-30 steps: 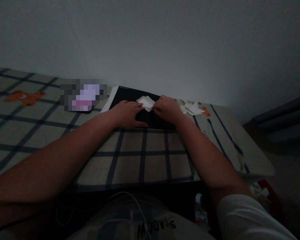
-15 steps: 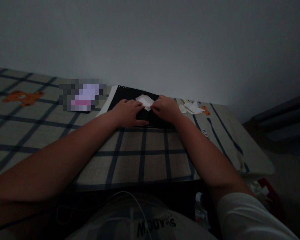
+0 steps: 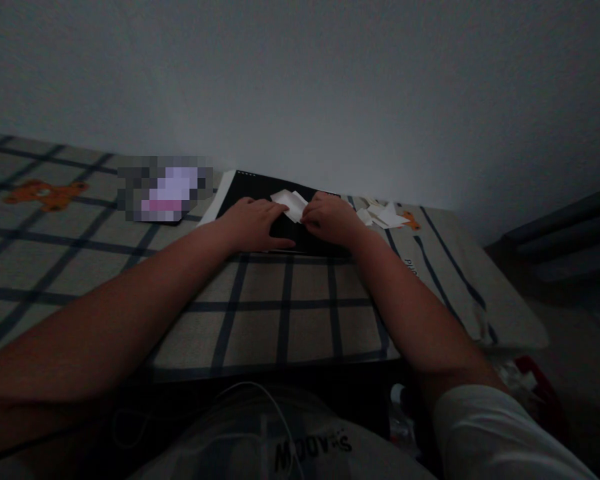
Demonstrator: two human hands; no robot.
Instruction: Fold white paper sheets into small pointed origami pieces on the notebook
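Observation:
A small white piece of folded paper lies on a black flat sheet or book cover near the wall. My left hand rests flat with its fingers out, the fingertips touching the paper's left side and the thumb apart on the black surface. My right hand has its fingers curled together at the paper's right edge, pinching it. The fingertips of the right hand partly hide that edge.
Several white paper pieces lie in a pile to the right. A phone, partly pixelated, lies to the left on the checked tablecloth. Below the table's right side are a clear plastic bottle and a red bin.
The right edge of the paper is now lifted or folded over a little by my right fingers. My left hand has shifted barely, staying against the paper.

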